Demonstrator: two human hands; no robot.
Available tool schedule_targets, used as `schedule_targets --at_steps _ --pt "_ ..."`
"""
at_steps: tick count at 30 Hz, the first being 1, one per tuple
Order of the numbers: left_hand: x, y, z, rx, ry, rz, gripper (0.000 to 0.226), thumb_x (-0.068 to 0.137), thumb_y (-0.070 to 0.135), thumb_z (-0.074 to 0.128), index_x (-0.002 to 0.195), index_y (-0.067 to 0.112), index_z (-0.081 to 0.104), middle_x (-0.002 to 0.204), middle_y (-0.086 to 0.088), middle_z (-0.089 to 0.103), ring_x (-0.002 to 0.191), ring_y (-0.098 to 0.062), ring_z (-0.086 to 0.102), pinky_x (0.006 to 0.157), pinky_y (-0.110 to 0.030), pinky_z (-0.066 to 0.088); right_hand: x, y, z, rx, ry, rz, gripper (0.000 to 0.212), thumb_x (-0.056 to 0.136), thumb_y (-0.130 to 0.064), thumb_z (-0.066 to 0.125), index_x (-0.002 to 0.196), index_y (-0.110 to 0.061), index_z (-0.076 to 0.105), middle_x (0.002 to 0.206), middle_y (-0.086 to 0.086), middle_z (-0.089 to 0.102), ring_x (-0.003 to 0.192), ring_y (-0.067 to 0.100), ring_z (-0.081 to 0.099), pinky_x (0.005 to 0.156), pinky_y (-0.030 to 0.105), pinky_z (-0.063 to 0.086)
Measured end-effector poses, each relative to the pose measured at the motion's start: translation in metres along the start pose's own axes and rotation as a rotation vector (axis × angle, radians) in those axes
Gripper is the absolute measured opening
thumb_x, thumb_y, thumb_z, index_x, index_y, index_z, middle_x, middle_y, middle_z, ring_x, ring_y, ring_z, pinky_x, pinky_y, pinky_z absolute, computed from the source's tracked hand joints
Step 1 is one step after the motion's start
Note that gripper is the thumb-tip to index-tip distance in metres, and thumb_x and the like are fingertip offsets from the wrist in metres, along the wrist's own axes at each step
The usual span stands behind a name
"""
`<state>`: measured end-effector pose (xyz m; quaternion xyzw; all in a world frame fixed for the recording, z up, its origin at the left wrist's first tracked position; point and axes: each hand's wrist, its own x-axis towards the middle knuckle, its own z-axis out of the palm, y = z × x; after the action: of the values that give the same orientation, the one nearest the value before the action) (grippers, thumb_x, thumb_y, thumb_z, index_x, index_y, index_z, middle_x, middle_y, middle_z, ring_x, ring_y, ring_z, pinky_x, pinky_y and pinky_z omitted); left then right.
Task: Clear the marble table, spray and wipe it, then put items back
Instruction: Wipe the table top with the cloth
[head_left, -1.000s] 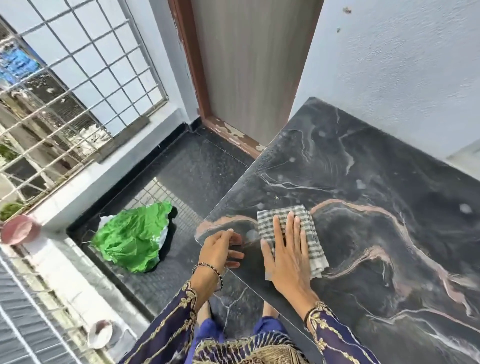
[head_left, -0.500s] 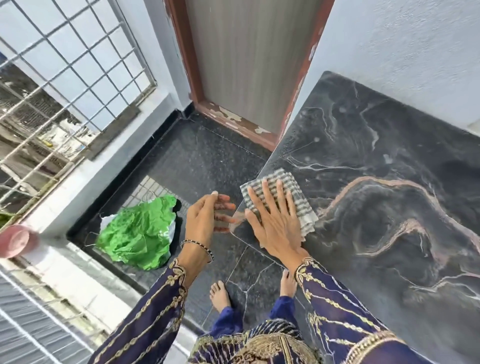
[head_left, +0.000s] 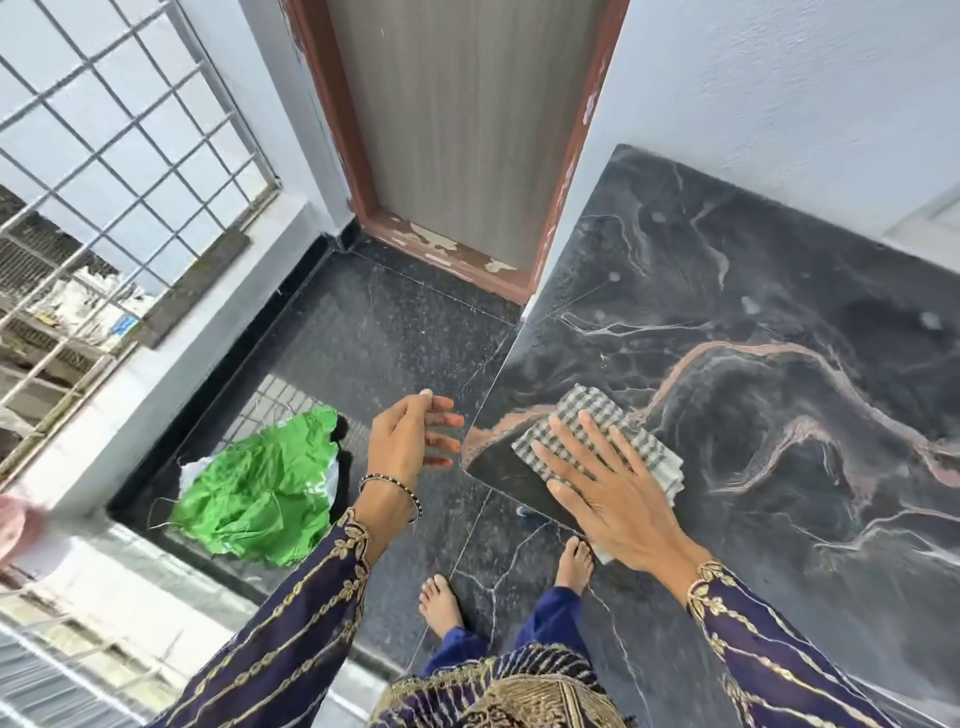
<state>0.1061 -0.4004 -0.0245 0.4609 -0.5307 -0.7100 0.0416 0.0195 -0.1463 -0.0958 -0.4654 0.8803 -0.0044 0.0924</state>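
Observation:
The black marble table (head_left: 753, 374) with pink and white veins fills the right side and carries nothing but a folded grey-and-white checked cloth (head_left: 587, 415) at its near left corner. My right hand (head_left: 608, 493) lies flat on the cloth, fingers spread, pressing it onto the marble. My left hand (head_left: 410, 441) hovers cupped just off the table's left corner, fingers apart and holding nothing.
A crumpled green plastic bag (head_left: 260, 488) lies on the dark floor by a drain grate (head_left: 275, 410). A wooden door (head_left: 457, 130) stands behind, a metal window grille (head_left: 104, 156) to the left. My bare feet (head_left: 441, 603) stand at the table's edge.
My right hand has slid the cloth toward the table's near left corner. My left hand came off the table edge and now hangs cupped beside the corner.

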Motion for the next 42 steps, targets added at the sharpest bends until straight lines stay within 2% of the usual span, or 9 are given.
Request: schedule_targets --at_steps 4,10,17,21,25,29,35,39,42 --pt "0.001 -0.005 0.006 0.031 -0.03 -0.007 0.032 0.101 0.027 0.045 0.087 0.011 0.068 0.072 -0.002 0.074 0.045 -0.014 0.063 0.045 -0.024 0.051 0.036 -0.017 -0.006 0.019 0.028 0.066 0.054 0.108 -0.051 0.015 0.161 -0.04 0.011 0.171 -0.006 0.006 0.158 0.025 -0.004 0.126 0.049 0.007" --pt "0.005 -0.009 0.014 0.072 -0.019 0.009 0.032 0.1 0.028 0.045 0.091 0.009 0.07 0.078 -0.006 0.076 0.049 -0.015 0.065 0.047 -0.027 0.054 0.05 -0.041 0.007 0.011 0.009 -0.24 0.054 0.109 -0.053 0.021 0.16 -0.043 0.009 0.171 -0.011 0.001 0.158 0.028 -0.005 0.126 0.052 0.006" --pt "0.018 -0.002 0.04 0.199 -0.069 0.038 0.032 0.098 0.026 0.05 0.081 0.005 0.067 0.076 -0.01 0.076 0.055 -0.021 0.067 0.052 -0.029 0.054 0.079 -0.004 -0.016 -0.017 -0.001 -0.368 0.049 0.108 -0.053 0.022 0.157 -0.048 0.017 0.169 -0.019 0.003 0.157 0.02 -0.008 0.124 0.06 -0.004" --pt "0.031 0.008 0.065 0.287 -0.131 0.131 0.032 0.097 0.021 0.049 0.074 0.007 0.065 0.074 -0.007 0.076 0.054 -0.015 0.067 0.048 -0.024 0.053 0.113 0.037 -0.031 -0.016 -0.03 -0.281 0.05 0.109 -0.053 0.016 0.158 -0.045 0.017 0.169 -0.017 0.002 0.156 0.015 -0.015 0.125 0.055 -0.005" --pt "0.05 0.021 0.091 0.467 -0.287 0.277 0.025 0.094 0.019 0.055 0.076 0.016 0.072 0.079 0.002 0.076 0.077 -0.011 0.071 0.072 -0.018 0.055 0.153 0.087 -0.041 -0.037 -0.01 -0.235 0.053 0.109 -0.05 0.015 0.16 -0.04 0.01 0.169 -0.014 0.0 0.156 0.013 -0.013 0.126 0.052 -0.002" --pt "0.078 0.037 0.121 0.817 -0.315 0.496 0.011 0.089 0.028 0.061 0.092 0.031 0.071 0.095 0.02 0.072 0.089 0.007 0.063 0.078 -0.008 0.046 0.194 0.132 -0.044 -0.054 0.021 -0.209 0.053 0.109 -0.049 0.013 0.161 -0.039 0.012 0.169 -0.014 0.003 0.156 0.011 -0.01 0.126 0.049 -0.001" --pt "0.13 0.069 0.19 1.453 -0.324 0.701 0.066 0.089 0.05 0.057 0.143 0.018 0.038 0.157 0.001 0.029 0.146 -0.014 0.023 0.116 -0.029 0.025 0.252 0.196 -0.052 -0.053 0.081 -0.134 0.055 0.107 -0.052 0.009 0.161 -0.039 0.011 0.168 -0.016 0.001 0.156 0.01 -0.01 0.126 0.046 -0.003" --pt "0.154 0.091 0.234 1.762 -0.358 0.621 0.115 0.075 0.06 0.069 0.151 -0.001 0.008 0.161 -0.019 0.002 0.151 -0.028 0.003 0.121 -0.036 0.013 0.28 0.225 -0.057 -0.059 0.108 -0.084 0.055 0.107 -0.051 0.01 0.161 -0.04 0.005 0.169 -0.015 0.001 0.157 0.011 -0.007 0.127 0.048 0.0" --pt "0.164 0.102 0.256 1.891 -0.369 0.522 0.136 0.063 0.058 0.08 0.149 -0.008 -0.002 0.159 -0.027 -0.003 0.15 -0.034 -0.003 0.118 -0.043 0.022 0.296 0.242 -0.06 -0.05 0.114 -0.051 0.056 0.105 -0.053 0.007 0.16 -0.041 0.004 0.169 -0.016 0.0 0.156 0.01 -0.007 0.127 0.048 0.0"
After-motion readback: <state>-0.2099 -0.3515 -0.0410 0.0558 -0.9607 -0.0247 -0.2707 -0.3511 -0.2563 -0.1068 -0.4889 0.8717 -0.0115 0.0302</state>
